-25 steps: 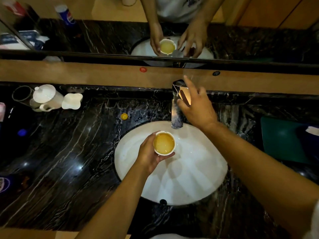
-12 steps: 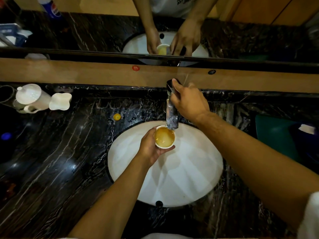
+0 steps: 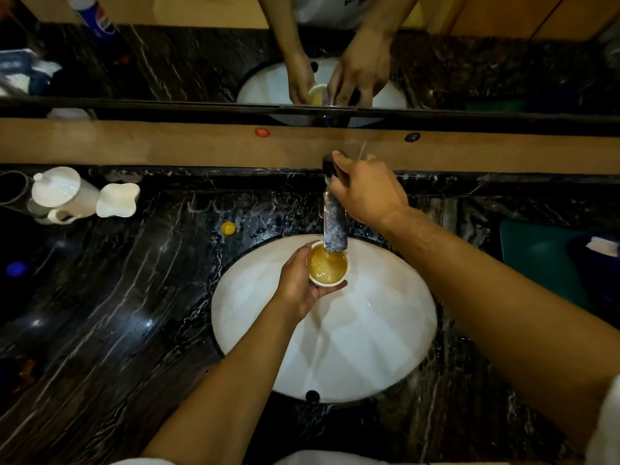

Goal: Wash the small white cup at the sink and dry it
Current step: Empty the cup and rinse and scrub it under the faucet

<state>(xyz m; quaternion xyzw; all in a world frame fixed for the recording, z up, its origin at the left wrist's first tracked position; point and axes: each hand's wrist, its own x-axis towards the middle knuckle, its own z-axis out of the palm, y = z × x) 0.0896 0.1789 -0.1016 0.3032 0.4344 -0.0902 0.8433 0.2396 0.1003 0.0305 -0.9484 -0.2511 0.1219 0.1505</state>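
Note:
The small white cup holds brownish-yellow liquid and sits upright right under the spout of the chrome faucet, over the white sink basin. My left hand grips the cup from its left side and underneath. My right hand is curled round the faucet's handle at the top, behind the spout. The liquid surface in the cup looks rippled near the spout.
A black marble counter surrounds the basin. At the back left stand a white lidded pot and a white dish. A small yellow cap lies near the basin. A green tray sits at the right. A mirror runs behind.
My left hand has carried the cup up and back until it sits under the spout. My right hand has closed round the faucet handle.

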